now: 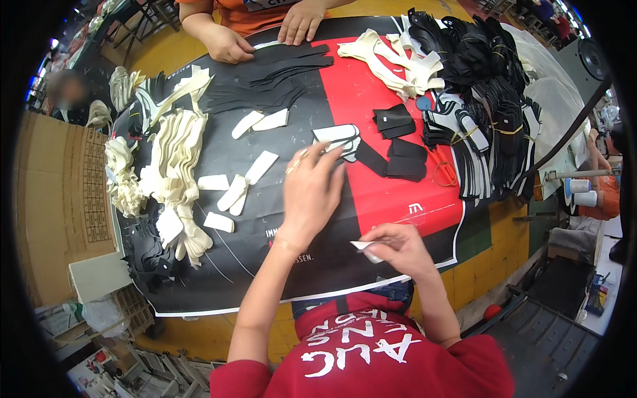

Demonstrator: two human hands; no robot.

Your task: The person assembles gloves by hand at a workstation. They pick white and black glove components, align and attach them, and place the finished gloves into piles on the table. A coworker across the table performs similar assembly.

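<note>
My left hand (313, 192) reaches over the middle of the table with its fingers apart. Its fingertips are at the near edge of a small stack of white pieces with dark edges (340, 136); whether they touch it, I cannot tell. Closer to my body, my right hand (401, 251) pinches a small white piece (362, 245) between thumb and fingers. Black rectangular pieces (406, 159) lie in short stacks right of the white stack. Several loose white strips (262, 167) are scattered to the left of my left hand.
Cream fabric pieces (176, 149) are heaped at the left, with more cream pieces (391, 63) at the back. Bundled black and white pieces (491, 126) crowd the right side. Across the table, another person's hands (302, 23) rest by black strips (265, 69). A cardboard box (63, 205) stands left.
</note>
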